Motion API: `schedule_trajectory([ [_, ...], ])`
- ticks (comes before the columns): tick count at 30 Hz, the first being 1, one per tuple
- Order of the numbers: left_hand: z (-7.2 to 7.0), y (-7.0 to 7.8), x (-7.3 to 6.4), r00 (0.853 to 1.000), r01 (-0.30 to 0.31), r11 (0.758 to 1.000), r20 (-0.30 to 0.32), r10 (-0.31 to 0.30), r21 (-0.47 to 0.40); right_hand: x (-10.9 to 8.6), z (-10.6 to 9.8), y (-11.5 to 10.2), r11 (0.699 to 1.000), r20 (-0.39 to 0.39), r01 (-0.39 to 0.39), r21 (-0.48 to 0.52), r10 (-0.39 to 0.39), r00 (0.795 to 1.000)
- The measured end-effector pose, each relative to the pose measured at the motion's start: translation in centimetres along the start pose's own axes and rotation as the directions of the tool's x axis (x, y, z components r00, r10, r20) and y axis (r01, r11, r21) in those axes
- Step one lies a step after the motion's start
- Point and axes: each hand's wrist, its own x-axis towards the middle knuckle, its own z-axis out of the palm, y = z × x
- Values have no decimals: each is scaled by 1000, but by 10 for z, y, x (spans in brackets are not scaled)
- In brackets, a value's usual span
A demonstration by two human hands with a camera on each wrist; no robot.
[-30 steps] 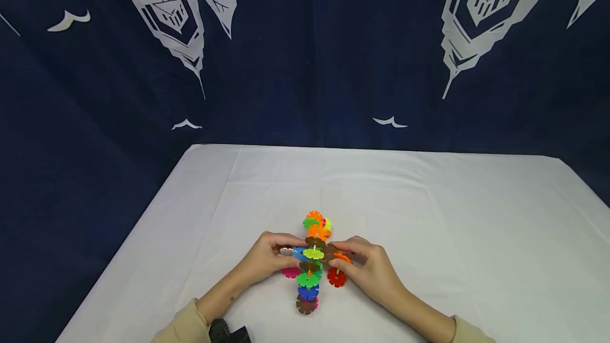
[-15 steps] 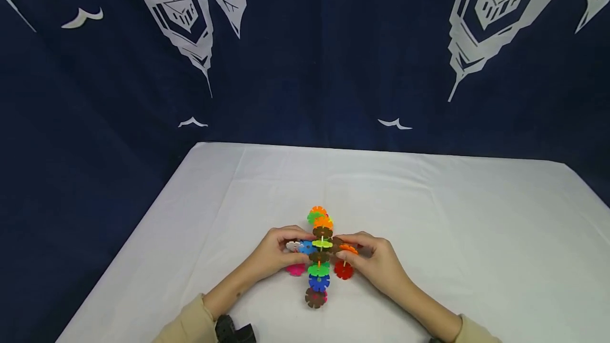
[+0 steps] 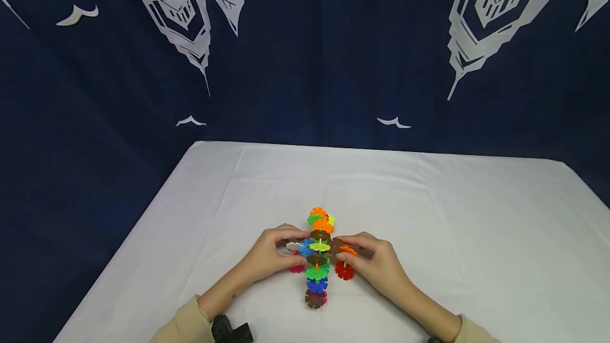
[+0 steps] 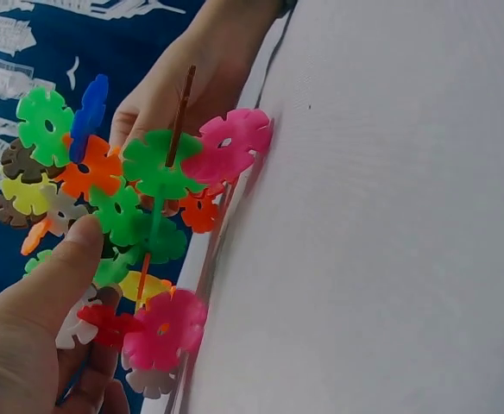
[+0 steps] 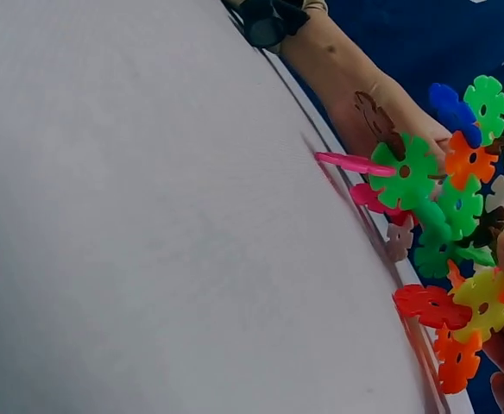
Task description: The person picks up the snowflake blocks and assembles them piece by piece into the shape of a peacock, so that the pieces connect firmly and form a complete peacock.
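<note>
A figure built from notched interlocking plastic discs (image 3: pixel 316 273) stands near the front middle of the table, in brown, green, blue, orange and other colours. My left hand (image 3: pixel 269 253) grips its left side between thumb and fingers, by the light blue and white discs. From the other side, my right hand (image 3: pixel 378 261) pinches the brown and orange discs, with a red disc (image 3: pixel 344 270) just below. In the left wrist view, pink discs (image 4: pixel 170 332) at the base lie close over the tabletop. The right wrist view shows a green disc (image 5: pixel 405 171) and a red one low down.
A white cloth (image 3: pixel 429 210) covers the table. Behind it hangs a dark blue curtain (image 3: pixel 286 78) with white building and bird prints. A black device (image 3: pixel 232 330) is on the left wrist.
The head view shifts slightly. The disc figure moves a little right and away from the front edge, then stays nearly in place. Both hands keep hold of it.
</note>
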Motion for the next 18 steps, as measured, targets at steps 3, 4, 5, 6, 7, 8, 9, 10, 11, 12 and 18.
schedule_trajectory([
  [3,0,0,0,999,25,1000,-20,-25,-3,1,1,-3,1000,-7,26,2,-26,1000],
  [4,0,-1,0,999,33,999,-25,-33,-9,1,1,-4,999,-9,36,0,-36,999],
  [5,0,-3,0,999,40,999,-28,-41,-15,1,2,-5,999,-13,45,-3,-45,999],
  [6,0,-4,0,998,49,999,-29,-50,-21,1,2,-6,999,-17,52,-9,-52,998],
  [7,0,-6,1,998,55,998,-30,-56,-28,1,3,-6,998,-21,60,-15,-60,998],
  [8,1,-10,1,997,64,997,-32,-66,-38,1,3,-6,998,-24,67,-20,-68,997],
  [9,2,-15,1,997,71,996,-32,-73,-48,1,3,-5,997,-26,73,-26,-74,997],
  [10,3,-19,1,996,78,995,-32,-80,-60,1,4,-4,997,-29,77,-31,-78,996],
  [11,4,-23,2,996,82,994,-32,-84,-71,0,5,-1,996,-33,79,-32,-80,996],
  [12,4,-28,2,996,86,993,-32,-88,-81,0,6,2,996,-35,80,-34,-81,996],
  [18,4,-41,0,997,68,993,-39,-72,-95,-4,13,28,996,-41,90,-27,-91,995],
])
